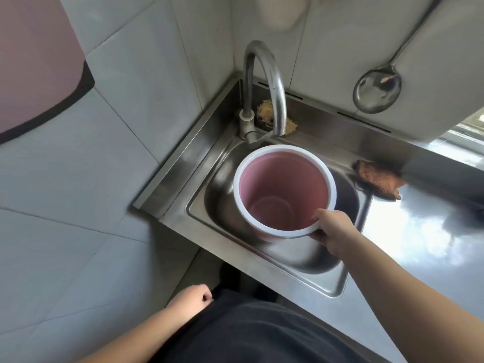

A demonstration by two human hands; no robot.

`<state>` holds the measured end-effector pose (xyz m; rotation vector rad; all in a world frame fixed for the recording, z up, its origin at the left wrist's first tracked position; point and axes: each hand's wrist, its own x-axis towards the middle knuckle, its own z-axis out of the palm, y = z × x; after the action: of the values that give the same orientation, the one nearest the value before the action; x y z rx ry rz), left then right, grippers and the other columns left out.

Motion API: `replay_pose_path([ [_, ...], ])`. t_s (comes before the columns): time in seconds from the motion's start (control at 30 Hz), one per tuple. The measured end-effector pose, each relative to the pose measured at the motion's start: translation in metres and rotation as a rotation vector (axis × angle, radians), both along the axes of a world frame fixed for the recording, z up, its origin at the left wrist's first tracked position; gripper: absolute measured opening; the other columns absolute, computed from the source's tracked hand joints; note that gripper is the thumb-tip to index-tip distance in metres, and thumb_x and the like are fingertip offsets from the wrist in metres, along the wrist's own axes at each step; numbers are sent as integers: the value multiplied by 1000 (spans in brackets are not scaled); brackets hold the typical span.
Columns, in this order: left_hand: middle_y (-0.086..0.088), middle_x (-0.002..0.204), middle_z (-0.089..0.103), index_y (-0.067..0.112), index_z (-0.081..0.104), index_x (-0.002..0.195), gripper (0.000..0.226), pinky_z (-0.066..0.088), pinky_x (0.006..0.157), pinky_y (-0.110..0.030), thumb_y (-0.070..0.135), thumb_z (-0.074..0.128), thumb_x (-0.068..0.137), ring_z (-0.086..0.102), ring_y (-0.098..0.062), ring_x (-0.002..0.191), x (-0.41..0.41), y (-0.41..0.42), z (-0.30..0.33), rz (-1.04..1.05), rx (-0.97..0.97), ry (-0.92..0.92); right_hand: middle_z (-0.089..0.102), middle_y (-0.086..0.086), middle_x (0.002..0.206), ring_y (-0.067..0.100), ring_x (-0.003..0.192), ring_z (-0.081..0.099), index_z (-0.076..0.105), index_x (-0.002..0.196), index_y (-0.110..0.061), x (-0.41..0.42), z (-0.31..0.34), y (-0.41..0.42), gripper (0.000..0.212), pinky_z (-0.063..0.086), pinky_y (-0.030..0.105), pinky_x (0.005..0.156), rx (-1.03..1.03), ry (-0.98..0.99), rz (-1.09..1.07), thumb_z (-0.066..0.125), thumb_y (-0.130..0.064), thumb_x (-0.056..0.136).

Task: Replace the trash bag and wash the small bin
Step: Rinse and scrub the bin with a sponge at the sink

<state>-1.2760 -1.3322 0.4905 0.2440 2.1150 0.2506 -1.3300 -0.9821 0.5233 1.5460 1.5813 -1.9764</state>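
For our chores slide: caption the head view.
Right hand holds the empty pink bin over the steel sink, beneath the faucet.

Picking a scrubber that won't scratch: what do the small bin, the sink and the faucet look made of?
Small bin: likely plastic, matte pink inside with a smooth white rim. Sink: looks like brushed stainless steel, with soft grey reflections. Faucet: dull silver metal, seemingly scuffed. The right hand grips the bin's rim.

We see a stainless steel counter (419, 231) with a sink (209, 184) sunk into it. On the counter lie an orange-brown cloth (379, 182) right of the basin and a tan scrubber (265, 113) behind the faucet (262, 82).
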Motion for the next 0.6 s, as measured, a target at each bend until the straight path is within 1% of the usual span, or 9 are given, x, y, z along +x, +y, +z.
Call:
replay_pose_path([
  [0.07,10,107,70,33,66,98,15,49,78,-26,40,53,94,65,-11,93,-21,8,16,38,54,-9,60,14,81,27,67,64,62,93,0,-2,-7,-5,15,58,31,53,5,-6,-10,54,2,80],
  [0.13,17,96,70,37,66,87,13,50,74,-20,44,56,91,64,1,86,-53,18,39,135,187,13,63,15,82,28,68,66,63,95,1,-6,-14,-9,19,60,34,57,9,-4,-23,54,1,79],
  [0.2,22,90,69,40,66,89,11,46,70,-14,45,57,91,63,7,84,-94,34,68,224,327,70,68,17,86,31,72,69,64,98,1,-11,-19,-11,22,60,36,60,18,-12,-39,54,0,78],
  [0.27,24,86,68,40,66,91,10,45,68,-16,43,57,93,62,8,80,-138,51,91,247,424,194,70,19,88,33,74,71,64,98,0,-15,-23,-12,22,59,34,58,35,-32,-56,54,0,78],
  [0.37,20,84,69,35,67,89,8,48,69,-22,36,59,92,62,4,79,-200,83,106,239,516,354,69,18,82,32,68,70,66,96,1,-21,-29,-11,22,57,32,55,46,-59,-84,54,-1,78],
  [0.43,16,90,69,32,66,91,5,51,78,-27,34,61,91,65,-7,87,-237,107,105,192,524,400,69,18,78,31,65,69,67,93,2,-22,-31,-11,20,57,32,54,65,-81,-89,54,-1,78],
  [0.47,14,96,69,31,66,98,9,49,81,-27,35,61,91,66,-12,94,-252,120,103,154,498,422,69,18,75,31,63,69,68,91,3,-22,-32,-11,20,56,31,53,79,-90,-90,54,-2,77],
  [0.57,3,126,65,22,61,126,37,44,91,-28,37,58,92,59,-19,118,-287,154,90,22,414,480,71,19,76,32,63,70,70,89,2,-19,-35,-12,19,56,32,52,106,-107,-102,56,-6,78],
  [0.6,0,132,62,21,58,130,41,45,94,-31,36,57,92,58,-22,121,-296,165,86,-36,404,492,72,20,79,34,66,71,70,88,2,-18,-36,-13,19,57,32,53,113,-110,-107,57,-7,79],
])
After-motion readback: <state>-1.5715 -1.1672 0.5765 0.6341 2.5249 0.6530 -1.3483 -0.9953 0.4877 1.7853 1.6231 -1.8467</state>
